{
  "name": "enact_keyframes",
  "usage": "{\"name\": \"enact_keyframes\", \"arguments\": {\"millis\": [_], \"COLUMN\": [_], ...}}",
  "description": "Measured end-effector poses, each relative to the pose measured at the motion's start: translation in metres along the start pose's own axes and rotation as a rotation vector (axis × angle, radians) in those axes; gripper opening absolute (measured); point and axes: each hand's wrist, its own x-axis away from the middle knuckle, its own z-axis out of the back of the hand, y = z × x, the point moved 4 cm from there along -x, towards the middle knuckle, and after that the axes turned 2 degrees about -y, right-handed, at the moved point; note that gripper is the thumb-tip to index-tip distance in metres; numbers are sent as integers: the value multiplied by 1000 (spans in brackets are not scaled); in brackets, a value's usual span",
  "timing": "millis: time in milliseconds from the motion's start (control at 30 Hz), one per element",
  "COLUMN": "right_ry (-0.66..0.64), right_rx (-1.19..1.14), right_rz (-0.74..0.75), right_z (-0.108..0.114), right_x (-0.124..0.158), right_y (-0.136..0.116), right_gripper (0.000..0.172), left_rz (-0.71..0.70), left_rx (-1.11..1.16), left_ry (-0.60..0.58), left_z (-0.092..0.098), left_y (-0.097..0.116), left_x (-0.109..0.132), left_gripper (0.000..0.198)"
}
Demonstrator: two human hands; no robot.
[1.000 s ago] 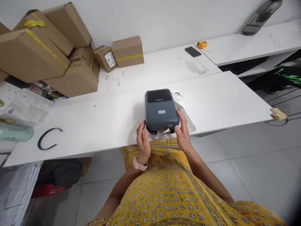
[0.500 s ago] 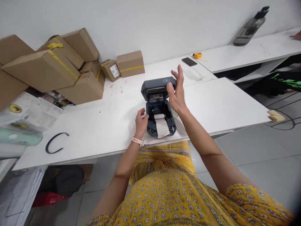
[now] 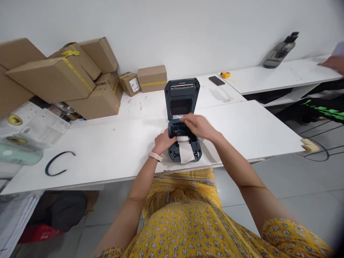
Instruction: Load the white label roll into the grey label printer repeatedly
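Note:
A dark grey label printer [image 3: 171, 152] stands at the front edge of the white table, its lid [image 3: 182, 94] raised upright. Inside lies a small white paper roll [image 3: 183, 138], with a strip of paper [image 3: 186, 152] hanging over the printer's front. My left hand [image 3: 163, 141] grips the printer's left side wall, thumb over the rim beside the roll. Over the back of the printer's bay, in front of the lid, is my right hand [image 3: 198, 125], its fingers bent and blurred by motion. Whether it touches anything there I cannot make out.
Cardboard boxes [image 3: 51, 77] are piled at the back left. A black headband [image 3: 55, 163] lies at the left. Behind the printer are a phone [image 3: 216, 80] and a yellow tape measure [image 3: 225, 75]. A pump bottle [image 3: 279, 52] stands on the right shelf; another person's hand [image 3: 333, 64] shows beyond it.
The lid has swung from half raised to upright. My right hand has left the lid and come down over the bay. My left thumb has moved inside the rim. Another person's hand appears farther in at right.

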Motion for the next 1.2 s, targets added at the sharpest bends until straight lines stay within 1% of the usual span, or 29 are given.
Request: {"name": "enact_keyframes", "arguments": {"millis": [67,100,133,200,267,367,467,533,600,633,700,733,800,833,867,933,967,1000,1033,1100,1133,1200], "right_ry": [-348,-477,-576,-704,-757,-754,-769,-781,-770,-754,-681,-617,-424,-308,-194,44,100,133,118,39,-10,-78], "right_rx": [162,246,318,396,410,381,324,276,180,86,-194,-355,-623,-706,-749,-765,-760,-764,-759,-699,-650,-549], "right_rz": [33,47,54,51,34,48,83,70,41,36,51,59,35,-1,-46,-110,-141,-191,-258,-400,-467,-575], "right_z": [-31,-44,-54,-66,-70,-67,-66,-64,-57,-51,-32,-20,9,23,35,58,65,70,72,71,68,61], "right_x": [5,6,5,1,-2,-3,-2,-3,-4,-3,4,12,35,52,70,111,132,150,167,192,200,208], "right_y": [1,3,5,8,9,10,12,13,13,13,13,16,30,42,55,84,96,109,119,137,144,156], "right_gripper": [43,42,41,40,41,45,45,42,40,40,42,47,61,67,69,58,54,51,47,42,41,40], "left_rz": [-7,-9,-18,-30,-33,-29,-36,-46,-51,-51,-58,-66,-87,-95,-99,-90,-80,-71,-63,-54,-55,-63], "left_rx": [-117,-155,-163,-132,-32,147,170,156,162,170,191,202,214,215,218,225,223,212,187,109,72,23], "left_ry": [-50,-69,-80,-96,-128,-180,-195,-198,-198,-198,-197,-195,-191,-188,-185,-181,-179,-185,-197,-230,-245,-262], "left_z": [0,0,1,4,6,8,8,7,6,6,5,5,5,5,5,6,6,7,7,7,7,7], "left_y": [3,4,6,7,6,3,1,1,0,0,-1,-1,-2,-2,-2,-2,-1,-1,0,0,0,1], "left_x": [1,1,2,2,2,1,0,0,0,1,2,2,3,3,3,4,4,5,5,5,6,6], "left_gripper": [53,52,52,47,41,39,44,47,49,50,51,51,52,52,52,52,53,54,56,60,62,63]}}
